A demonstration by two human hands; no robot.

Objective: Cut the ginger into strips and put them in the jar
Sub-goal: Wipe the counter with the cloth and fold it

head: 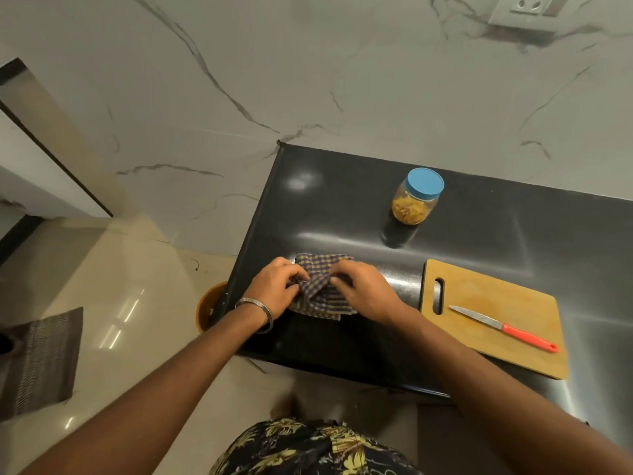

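A glass jar (pixel 415 200) with a blue lid stands closed on the black counter, yellow ginger strips inside it. A wooden cutting board (pixel 507 296) lies at the right with a red-handled knife (pixel 503 326) on it. Near the counter's left edge lies a blue and yellow checked cloth (pixel 320 296). My left hand (pixel 274 289) and my right hand (pixel 366 289) both pinch a bunched fold of the cloth at its middle. No loose ginger shows on the board.
The black counter (pixel 479 234) ends at a left edge and a front edge close to my body. Below the left edge sits an orange bin (pixel 209 306) on the pale floor. A dark mat (pixel 37 361) lies far left. A marble wall stands behind.
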